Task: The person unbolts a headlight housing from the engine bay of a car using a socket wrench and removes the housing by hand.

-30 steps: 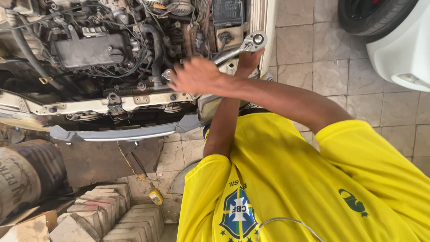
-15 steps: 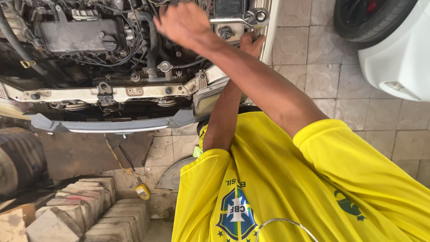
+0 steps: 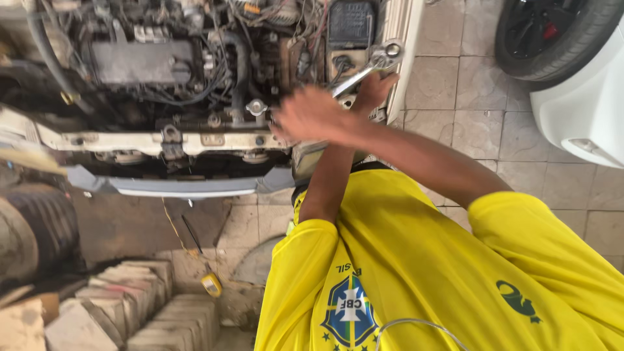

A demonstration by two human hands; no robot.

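My left hand (image 3: 376, 88) is shut on a silver combination wrench (image 3: 370, 65), whose ring end points up and to the right by the black fuse box (image 3: 351, 25) in the open engine bay (image 3: 162, 58). My right hand (image 3: 312, 117) crosses over my left forearm and hovers at the car's front crossmember (image 3: 195, 140). Motion blur hides its fingers, and nothing shows in it. Both arms come out of my yellow shirt (image 3: 422, 273).
The car's bumper is off, leaving a grey lower bar (image 3: 182, 185). A worn tyre (image 3: 32, 234) and stacked concrete blocks (image 3: 130, 305) lie lower left. A yellow-handled screwdriver (image 3: 209, 281) rests on the floor. A white car with a black wheel (image 3: 552, 39) stands at right.
My right hand has dropped from the top of the engine bay back to the front crossmember. The left hand still holds the wrench in about the same place.
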